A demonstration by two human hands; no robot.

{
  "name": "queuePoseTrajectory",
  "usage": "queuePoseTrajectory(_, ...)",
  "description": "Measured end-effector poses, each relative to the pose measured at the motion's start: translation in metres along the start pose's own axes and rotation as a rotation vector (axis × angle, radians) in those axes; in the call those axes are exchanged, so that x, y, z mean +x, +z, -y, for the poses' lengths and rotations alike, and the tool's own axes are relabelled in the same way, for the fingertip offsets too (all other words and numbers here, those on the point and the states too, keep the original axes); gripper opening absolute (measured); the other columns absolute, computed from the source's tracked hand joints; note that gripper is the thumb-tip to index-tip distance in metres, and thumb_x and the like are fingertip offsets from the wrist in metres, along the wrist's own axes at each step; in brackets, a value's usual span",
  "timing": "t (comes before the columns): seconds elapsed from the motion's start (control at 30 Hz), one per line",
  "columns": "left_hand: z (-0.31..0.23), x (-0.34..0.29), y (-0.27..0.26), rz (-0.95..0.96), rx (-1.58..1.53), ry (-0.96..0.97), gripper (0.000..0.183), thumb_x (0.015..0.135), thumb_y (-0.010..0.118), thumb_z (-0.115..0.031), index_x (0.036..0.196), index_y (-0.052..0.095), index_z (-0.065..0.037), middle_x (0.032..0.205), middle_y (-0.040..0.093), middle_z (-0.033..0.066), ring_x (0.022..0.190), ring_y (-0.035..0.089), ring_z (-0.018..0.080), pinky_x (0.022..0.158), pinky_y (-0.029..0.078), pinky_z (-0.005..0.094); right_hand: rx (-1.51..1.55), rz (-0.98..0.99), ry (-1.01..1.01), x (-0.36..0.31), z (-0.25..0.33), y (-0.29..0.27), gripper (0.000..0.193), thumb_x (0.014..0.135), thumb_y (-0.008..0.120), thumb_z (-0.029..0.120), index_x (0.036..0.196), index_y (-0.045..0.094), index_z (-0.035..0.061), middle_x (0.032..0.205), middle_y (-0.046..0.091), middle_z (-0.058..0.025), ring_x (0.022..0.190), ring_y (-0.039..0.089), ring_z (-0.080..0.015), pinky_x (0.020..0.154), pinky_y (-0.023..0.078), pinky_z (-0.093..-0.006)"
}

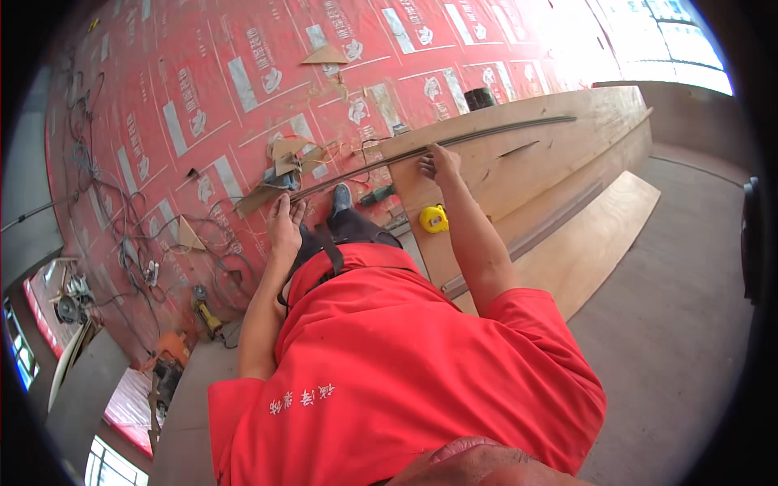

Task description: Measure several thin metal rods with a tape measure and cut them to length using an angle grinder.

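Note:
A long, thin dark strip [519, 125] runs slantwise over the pale plywood boards, its near end reaching left past their edge. At that left end my left hand [285, 227] grips the strip between its fingers. Further along, my right hand [442, 166] pinches the strip with thumb and forefinger, the other fingers curled below. Beneath my right forearm a yellow tape measure [433, 219] rests on the plywood [559, 154]. The strip's far end lies over the wood.
Red printed sheeting [243, 73] covers the floor, with tangled cables [121, 211] and wood offcuts [326, 55] on it. A green power tool [377, 196] lies by my foot. A yellow power tool [208, 312] is at lower left. A dark cylinder [479, 99] stands behind the boards.

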State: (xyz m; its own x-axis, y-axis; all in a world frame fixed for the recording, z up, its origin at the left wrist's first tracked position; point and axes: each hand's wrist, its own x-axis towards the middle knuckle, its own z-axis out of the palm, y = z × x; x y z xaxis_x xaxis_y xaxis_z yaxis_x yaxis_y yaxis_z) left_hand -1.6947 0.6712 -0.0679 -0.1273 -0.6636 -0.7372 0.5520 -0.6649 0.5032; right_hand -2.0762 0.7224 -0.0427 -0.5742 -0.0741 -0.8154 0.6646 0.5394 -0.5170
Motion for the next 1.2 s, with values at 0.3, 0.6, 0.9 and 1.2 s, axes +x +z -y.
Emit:
queuePoseTrajectory(0.3,0.001,0.003,-0.008,-0.077,0.097,-0.044,0.013,0.093,0.063,-0.016,0.098,0.061,-0.004,0.088,0.068,0.0074,0.072,0.067,0.0168,0.064,0.058,0.0282,-0.062,-0.017,-0.037,0.002,-0.003,0.004,0.018,0.086,0.069,0.018,0.084,0.063,0.0013,0.071,0.066,-0.0104,0.051,0.063,-0.0189,0.041,0.051,-0.0274)
queuePoseTrajectory(0.6,0.005,-0.005,-0.008,-0.12,0.102,0.033,0.01,0.092,0.063,-0.013,0.091,0.056,-0.006,0.079,0.063,0.0052,0.067,0.066,0.0169,0.061,0.057,0.0273,0.088,0.14,-0.039,0.003,-0.009,-0.011,0.012,0.086,0.068,0.013,0.086,0.064,0.0017,0.075,0.067,-0.0097,0.059,0.066,-0.0196,0.047,0.054,-0.026)
queuePoseTrajectory(0.9,0.008,-0.011,-0.008,-0.123,0.118,0.025,0.014,0.092,0.063,-0.013,0.093,0.052,-0.004,0.079,0.062,0.0068,0.066,0.065,0.0179,0.06,0.057,0.0281,0.052,0.0,-0.045,0.002,-0.009,0.0,0.009,0.085,0.066,0.009,0.087,0.063,0.0,0.073,0.066,-0.0116,0.058,0.066,-0.023,0.046,0.054,-0.0308)
queuePoseTrajectory(1.2,0.008,-0.017,0.002,-0.167,0.114,0.079,0.011,0.092,0.061,-0.009,0.092,0.051,-0.003,0.079,0.061,0.0082,0.062,0.064,0.0185,0.057,0.057,0.0287,0.045,-0.166,0.023,0.01,-0.001,0.013,0.013,0.08,0.067,0.009,0.084,0.058,0.0006,0.074,0.063,-0.0127,0.057,0.065,-0.0263,0.049,0.054,-0.036)
